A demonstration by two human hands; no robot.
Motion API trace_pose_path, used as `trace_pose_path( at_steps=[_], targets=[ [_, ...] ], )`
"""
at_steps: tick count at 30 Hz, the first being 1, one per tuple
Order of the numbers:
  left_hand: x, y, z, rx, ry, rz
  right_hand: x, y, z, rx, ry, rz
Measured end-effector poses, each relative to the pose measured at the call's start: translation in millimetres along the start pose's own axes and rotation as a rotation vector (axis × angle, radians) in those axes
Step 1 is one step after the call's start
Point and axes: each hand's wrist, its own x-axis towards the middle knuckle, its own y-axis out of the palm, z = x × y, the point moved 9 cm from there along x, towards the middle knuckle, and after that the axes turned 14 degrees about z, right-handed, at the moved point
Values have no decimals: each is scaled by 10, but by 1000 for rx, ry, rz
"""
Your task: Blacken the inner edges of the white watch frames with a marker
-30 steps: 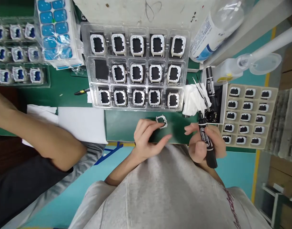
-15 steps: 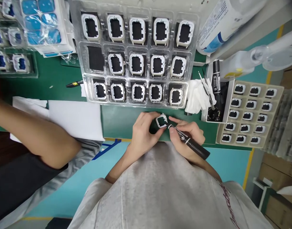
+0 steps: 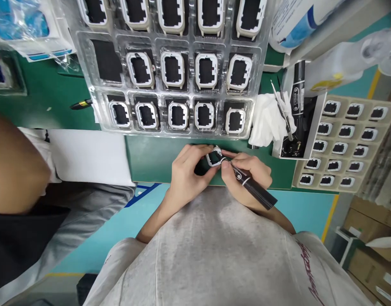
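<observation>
Between thumb and fingers, my left hand [image 3: 189, 172] holds a small white watch-case frame [image 3: 209, 160] just above the green mat. My right hand [image 3: 246, 172] grips a black marker pen [image 3: 254, 189], its rear end slanting down toward my body. The pen's front end meets the frame's right side; the tip itself is too small to make out. Right forefinger and frame lie close together, perhaps touching. Beyond my hands lies a clear plastic tray [image 3: 189, 94] with similar white frames on black pads, one pocket [image 3: 106, 60] holding only its pad.
To the right are a white tissue [image 3: 267, 121], tweezers [image 3: 282, 111], an open box [image 3: 315, 127] holding another marker [image 3: 298, 91], and a beige tray [image 3: 329, 165] of frames. Bottles stand behind. At left, a co-worker's arm [image 3: 16, 170] reaches in near a white sheet [image 3: 89, 155].
My view has shifted closer to the bench, so the trays look larger. The pen's front end now sits closer against the frame. The co-worker's arm has moved toward the left edge.
</observation>
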Motion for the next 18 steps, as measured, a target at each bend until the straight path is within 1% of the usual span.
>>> trace_pose_path(
  at_steps=[4, 7, 18],
  targets=[
    [4, -8, -30, -5, 34, -11, -4, -15, 29, -37, -22, -22],
    [8, -22, -57, -29, 69, -23, -7, -8, 54, -52, -33, -11],
    [-45, -21, 10, -38, 5, -31, 16, -30, 87, -114, -33, -34]
  ],
)
